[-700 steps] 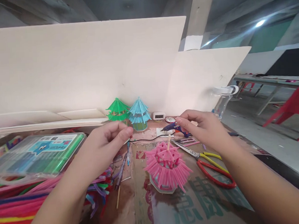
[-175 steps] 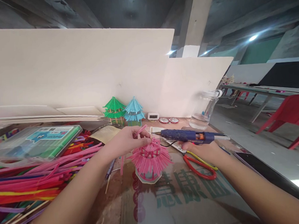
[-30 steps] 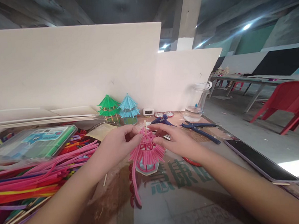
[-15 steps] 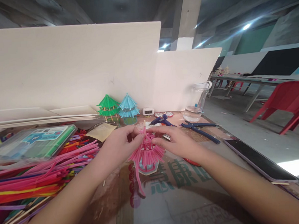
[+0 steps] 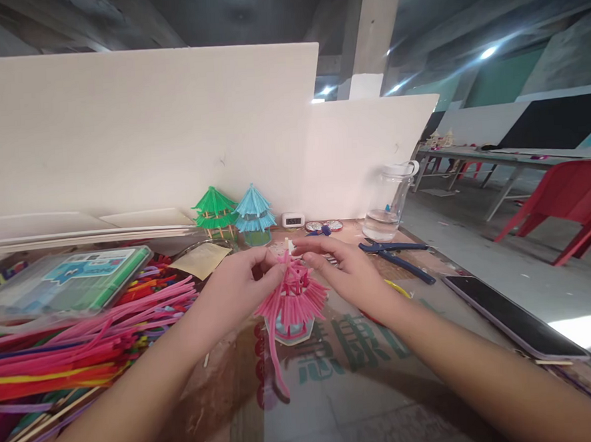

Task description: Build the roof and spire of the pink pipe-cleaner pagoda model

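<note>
A small pink pagoda model (image 5: pixel 293 300) made of pipe cleaners stands on a cardboard sheet (image 5: pixel 365 383) in the middle of the table. My left hand (image 5: pixel 233 286) pinches a pink pipe cleaner (image 5: pixel 274 356) against the model's top; its loose end hangs down to the cardboard. My right hand (image 5: pixel 346 274) hovers at the model's right side, fingers curved toward the roof tip, touching it lightly. A short wooden stick pokes up from the top.
A heap of coloured pipe cleaners (image 5: pixel 73 348) and a clear plastic case (image 5: pixel 63 282) lie at left. Green (image 5: pixel 215 211) and blue (image 5: pixel 255 211) pagodas stand at the white board. Pliers (image 5: pixel 395 255), a jar (image 5: pixel 387 205), a phone (image 5: pixel 511 314) sit right.
My right hand has eased slightly up and to the right of the roof, its fingers loosening. The hanging pipe cleaner swings a little. My left hand keeps its pinch.
</note>
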`<state>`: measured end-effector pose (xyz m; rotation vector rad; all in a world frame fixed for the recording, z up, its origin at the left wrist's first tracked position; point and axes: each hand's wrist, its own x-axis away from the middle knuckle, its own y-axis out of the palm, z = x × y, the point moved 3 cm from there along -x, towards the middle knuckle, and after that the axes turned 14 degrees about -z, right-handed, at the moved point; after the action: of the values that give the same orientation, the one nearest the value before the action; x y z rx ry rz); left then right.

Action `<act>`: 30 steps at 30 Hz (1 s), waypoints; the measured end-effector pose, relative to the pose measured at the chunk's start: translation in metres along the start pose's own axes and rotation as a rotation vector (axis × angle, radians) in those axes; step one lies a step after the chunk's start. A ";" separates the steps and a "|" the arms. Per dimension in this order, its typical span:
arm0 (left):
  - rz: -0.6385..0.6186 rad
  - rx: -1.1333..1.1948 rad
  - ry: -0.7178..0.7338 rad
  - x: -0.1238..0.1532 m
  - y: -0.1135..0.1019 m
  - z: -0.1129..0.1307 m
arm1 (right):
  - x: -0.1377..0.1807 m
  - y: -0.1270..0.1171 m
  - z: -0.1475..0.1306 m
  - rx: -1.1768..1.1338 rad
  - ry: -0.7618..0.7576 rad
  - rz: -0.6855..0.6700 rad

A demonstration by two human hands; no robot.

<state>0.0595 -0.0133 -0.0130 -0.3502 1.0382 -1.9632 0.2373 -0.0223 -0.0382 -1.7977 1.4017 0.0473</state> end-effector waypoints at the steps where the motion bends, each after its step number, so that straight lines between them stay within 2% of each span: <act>1: 0.003 -0.003 0.002 0.000 0.000 0.000 | -0.001 -0.001 -0.001 -0.014 -0.015 0.016; 5: 0.016 0.008 0.013 -0.001 0.000 -0.002 | -0.009 -0.002 -0.007 -0.008 -0.064 0.022; 9: 0.001 0.048 0.024 -0.002 0.001 -0.002 | -0.014 0.003 -0.005 -0.007 -0.051 -0.017; 22: -0.006 0.009 0.020 0.001 0.000 0.004 | -0.006 0.008 -0.006 0.164 -0.169 0.054; 30: -0.031 -0.026 0.013 0.000 0.000 0.001 | -0.007 0.008 -0.008 0.166 -0.198 0.054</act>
<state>0.0601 -0.0136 -0.0120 -0.3702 1.0736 -1.9832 0.2246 -0.0222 -0.0346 -1.5742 1.2745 0.1293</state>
